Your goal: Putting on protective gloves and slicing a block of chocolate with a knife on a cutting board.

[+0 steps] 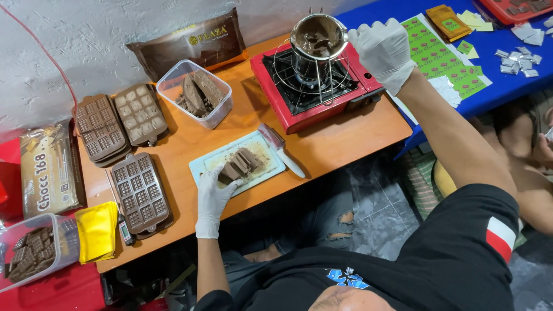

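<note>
Chocolate chunks [239, 164] lie on the cutting board [203, 164], the gloved left hand [212, 198] resting on them. They look stiff, brittle, probably greasy: best gripped by their edges. The right hand [383, 49] clasps the steel pot [318, 37] on the stove [314, 86].

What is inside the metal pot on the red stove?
The metal pot on the red stove holds brown chocolate, partly melted with lumps. Its bottom is covered. The gloved right hand holds its side.

Bright, even light, soft shadows, sharp focus, slight wide-angle bending at the edges.
</note>
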